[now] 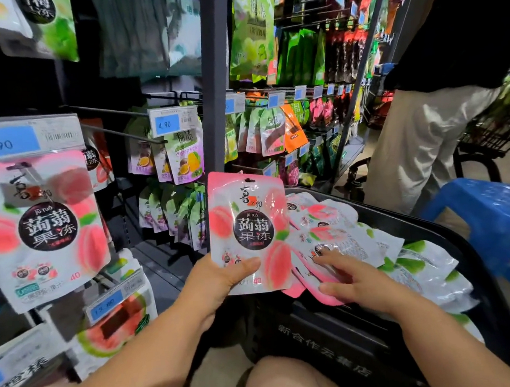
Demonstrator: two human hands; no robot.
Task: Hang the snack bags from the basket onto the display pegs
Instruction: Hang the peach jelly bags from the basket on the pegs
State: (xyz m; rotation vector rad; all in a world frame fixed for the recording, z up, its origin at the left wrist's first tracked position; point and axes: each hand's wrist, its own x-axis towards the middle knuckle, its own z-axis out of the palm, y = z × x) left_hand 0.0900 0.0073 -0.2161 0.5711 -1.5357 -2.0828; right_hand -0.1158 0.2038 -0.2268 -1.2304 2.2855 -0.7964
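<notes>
My left hand (221, 276) grips a pink-and-white peach jelly snack bag (248, 224) by its lower edge and holds it upright in front of the display. My right hand (350, 277) lies with straight fingers on the pile of snack bags (336, 226) of the same kind inside the black basket (435, 227). At the left, a matching peach bag (39, 227) hangs on a display peg (30, 173) below a 4.90 price tag (2, 143). Bare metal pegs (111, 111) jut out behind it.
Racks of hanging snack bags (182, 156) fill the left and middle, divided by a grey post (214, 82). A person in light trousers (422, 144) stands at the right by a wire cart (494, 129). A blue plastic stool (496, 221) sits beside the basket.
</notes>
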